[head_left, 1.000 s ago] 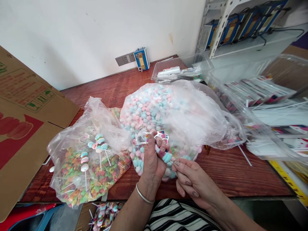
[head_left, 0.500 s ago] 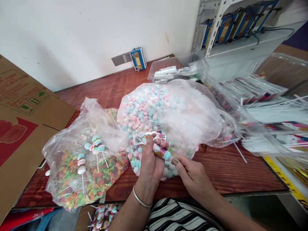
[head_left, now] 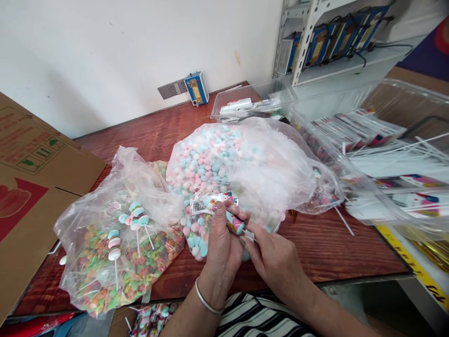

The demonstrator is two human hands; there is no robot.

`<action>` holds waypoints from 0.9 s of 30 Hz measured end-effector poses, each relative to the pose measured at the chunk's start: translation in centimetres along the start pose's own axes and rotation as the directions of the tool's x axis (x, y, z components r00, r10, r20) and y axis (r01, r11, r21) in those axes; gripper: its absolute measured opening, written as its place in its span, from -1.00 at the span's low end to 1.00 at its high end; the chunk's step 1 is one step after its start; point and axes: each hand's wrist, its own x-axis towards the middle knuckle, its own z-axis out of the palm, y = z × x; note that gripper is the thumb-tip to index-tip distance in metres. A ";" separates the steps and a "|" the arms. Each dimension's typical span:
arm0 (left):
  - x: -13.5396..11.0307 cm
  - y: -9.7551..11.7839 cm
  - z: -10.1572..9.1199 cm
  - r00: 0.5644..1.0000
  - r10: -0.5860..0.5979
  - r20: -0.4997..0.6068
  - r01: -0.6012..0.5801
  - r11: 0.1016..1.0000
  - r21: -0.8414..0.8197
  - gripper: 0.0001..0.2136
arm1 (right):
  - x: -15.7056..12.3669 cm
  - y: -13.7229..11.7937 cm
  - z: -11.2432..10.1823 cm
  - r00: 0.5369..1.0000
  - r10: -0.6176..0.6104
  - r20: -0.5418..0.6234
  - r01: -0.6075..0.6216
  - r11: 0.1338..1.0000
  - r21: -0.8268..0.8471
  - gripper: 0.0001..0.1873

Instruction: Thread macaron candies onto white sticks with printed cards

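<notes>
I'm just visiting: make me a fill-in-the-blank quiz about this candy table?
The left hand, wearing a silver ____ at the wrist, grips a candy stick with the right hand.
The big bag holds pink and ____ candies.
The smaller bag of ring candies lies to its ____.
Missing: bracelet, blue, left.

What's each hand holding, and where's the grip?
Left hand grips the wrapped candy stick around its middle, thumb on top. Right hand pinches its lower end, at the clear wrapper tip, with its fingertips.
</notes>
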 end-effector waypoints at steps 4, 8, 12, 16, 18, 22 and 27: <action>0.9 1.2 0.0 0.999 0.033 -0.034 -0.034 0.999 -0.010 -0.77 | -1.2 0.9 -0.1 0.991 -0.135 -0.012 0.130 0.972 -0.198 -0.82; 0.8 0.9 0.0 0.997 0.071 -0.013 -0.070 0.997 0.045 -0.83 | -0.9 0.4 -0.2 0.993 0.074 0.089 -0.088 0.982 0.167 -0.78; -0.3 -0.9 0.1 0.998 0.018 0.064 -0.025 0.994 0.109 -0.80 | 0.6 -0.6 0.4 0.873 0.361 0.329 -0.488 0.637 0.596 -0.69; -0.2 -1.0 -0.1 0.998 0.005 0.067 -0.012 0.994 0.104 -0.76 | 1.2 -0.4 0.3 0.813 0.440 0.380 -0.568 0.456 0.685 -0.72; 0.3 -0.2 -0.1 0.999 0.044 0.032 -0.046 0.996 0.076 -0.75 | 0.9 -0.2 -0.2 0.823 0.418 0.385 -0.564 0.524 0.638 -0.74; 0.7 0.4 0.0 0.996 0.093 -0.010 -0.092 0.993 0.070 -0.78 | 0.1 -0.2 -0.8 0.860 0.356 0.365 -0.506 0.676 0.535 -0.74; -0.5 -2.0 -0.2 0.999 -0.042 0.025 0.036 0.974 0.224 -0.72 | 0.6 -0.4 0.4 0.881 0.399 0.254 -0.469 0.671 0.574 -0.80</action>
